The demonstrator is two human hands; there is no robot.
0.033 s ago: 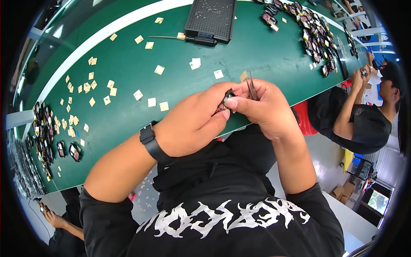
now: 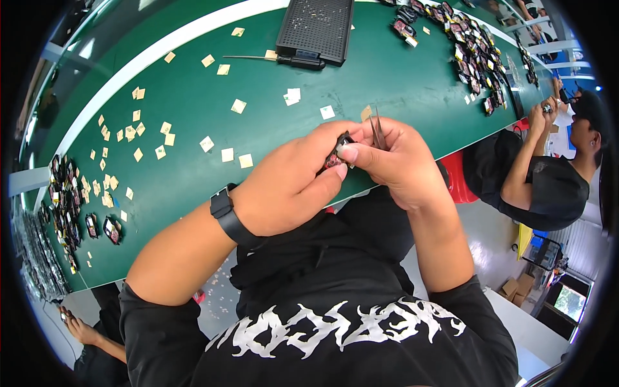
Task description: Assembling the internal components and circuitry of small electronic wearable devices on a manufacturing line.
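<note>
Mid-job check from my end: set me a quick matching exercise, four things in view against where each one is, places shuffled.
Things:
1. Tweezers
2. Black perforated tray
3. Black wristband
4. Small dark part

Places:
A. Around the left wrist
B. Between the fingers of the left hand, with the other thumb against it
C. In the right hand, tips pointing away from the body
D. Toward the far side of the green table

Pairs: 1-C, 2-D, 3-A, 4-B
</note>
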